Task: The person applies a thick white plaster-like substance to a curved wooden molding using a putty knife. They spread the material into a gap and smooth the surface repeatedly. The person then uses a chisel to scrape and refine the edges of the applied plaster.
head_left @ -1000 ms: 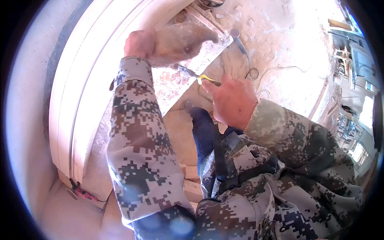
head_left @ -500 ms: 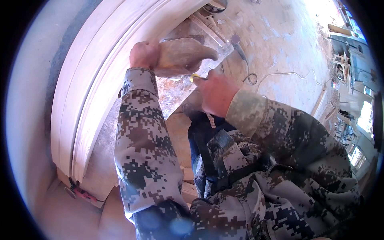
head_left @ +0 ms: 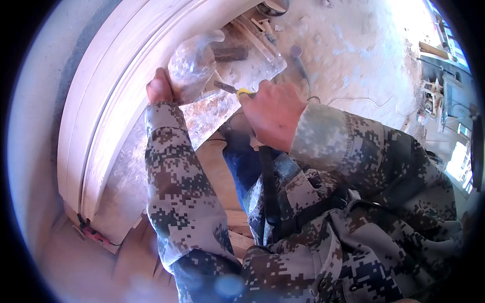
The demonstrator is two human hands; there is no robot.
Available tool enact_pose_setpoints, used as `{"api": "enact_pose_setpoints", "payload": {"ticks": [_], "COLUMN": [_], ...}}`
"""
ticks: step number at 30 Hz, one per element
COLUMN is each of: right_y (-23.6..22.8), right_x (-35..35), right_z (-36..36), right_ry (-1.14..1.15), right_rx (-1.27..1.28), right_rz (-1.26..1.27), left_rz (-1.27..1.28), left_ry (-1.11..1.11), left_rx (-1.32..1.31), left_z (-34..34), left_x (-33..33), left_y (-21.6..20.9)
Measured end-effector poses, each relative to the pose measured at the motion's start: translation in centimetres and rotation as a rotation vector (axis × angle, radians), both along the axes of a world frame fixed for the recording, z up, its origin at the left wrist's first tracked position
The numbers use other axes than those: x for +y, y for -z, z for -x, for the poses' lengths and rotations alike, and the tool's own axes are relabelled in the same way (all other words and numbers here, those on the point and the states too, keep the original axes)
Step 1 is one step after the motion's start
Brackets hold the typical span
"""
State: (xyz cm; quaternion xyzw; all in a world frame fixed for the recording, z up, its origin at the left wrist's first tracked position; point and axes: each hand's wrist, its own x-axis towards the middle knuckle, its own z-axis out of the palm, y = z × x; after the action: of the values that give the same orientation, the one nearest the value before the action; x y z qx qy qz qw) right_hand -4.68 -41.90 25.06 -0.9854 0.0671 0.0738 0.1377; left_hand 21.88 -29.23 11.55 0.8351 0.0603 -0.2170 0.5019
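My left hand (head_left: 159,87) grips a pale, rounded wooden carving (head_left: 192,63) at its left side. The carving has a curved, hooked tip pointing away to the upper right, and most of my fingers are hidden behind it. Closed around a yellow-handled scraper (head_left: 244,93) is my right hand (head_left: 275,113). The scraper's flat dark blade points left, its end at or very near the carving's right edge; contact cannot be made out. Both hands are above a dusty, light-coloured work surface (head_left: 214,117).
Long white curved mouldings (head_left: 118,86) run along the left. Beyond the carving lie a dark wooden block (head_left: 231,54) and wooden strips (head_left: 257,38). A grey cylindrical tool (head_left: 298,56) with a cord rests at centre right. A red power tool (head_left: 96,235) lies lower left.
My left hand has moved left and turned the carving, so its hooked tip swung from pointing right to pointing away. The scraper's blade now shows beside the carving; my right hand shifted slightly left.
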Motion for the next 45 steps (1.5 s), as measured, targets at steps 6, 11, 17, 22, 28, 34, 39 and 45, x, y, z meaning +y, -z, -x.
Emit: {"api": "enact_pose_setpoints", "payload": {"ticks": [6,11,17,22,28,34,39,45], "right_y": [-1.4,-0.2,-4.2,-0.3,4.5,5.3,2.2,2.5], "right_x": [1.2,2.3,-0.1,-3.3,-6.0,-2.7,-0.1,-0.8], "right_z": [0.3,0.1,1.7,5.3,7.0,7.8,3.7,3.1], "right_ry": [-0.008,0.018,0.03,-0.055,-0.208,0.025,0.134,0.128], "right_rx": [0.077,0.087,0.146,-0.028,-0.283,-0.211,-0.113,-0.114], "right_rz": [0.068,0.038,0.115,0.195,0.217,0.095,-0.033,-0.035], "left_rz": [0.198,0.062,0.102,0.173,0.04,0.015,0.014,0.17], "left_ry": [-0.132,-0.156,-0.093,-0.241,-0.189,-0.14,0.228,0.201], "left_rx": [0.006,-0.142,0.034,0.181,0.142,0.188,-0.69,-0.621], "left_z": [0.6,2.4,2.8,3.2,3.1,5.2,5.6,3.3], "left_x": [2.3,1.6,-2.1,-2.9,-1.6,-1.9,0.0,0.2], "left_y": [4.7,3.0,2.3,0.8,-1.5,-4.4,-3.9,0.5]}}
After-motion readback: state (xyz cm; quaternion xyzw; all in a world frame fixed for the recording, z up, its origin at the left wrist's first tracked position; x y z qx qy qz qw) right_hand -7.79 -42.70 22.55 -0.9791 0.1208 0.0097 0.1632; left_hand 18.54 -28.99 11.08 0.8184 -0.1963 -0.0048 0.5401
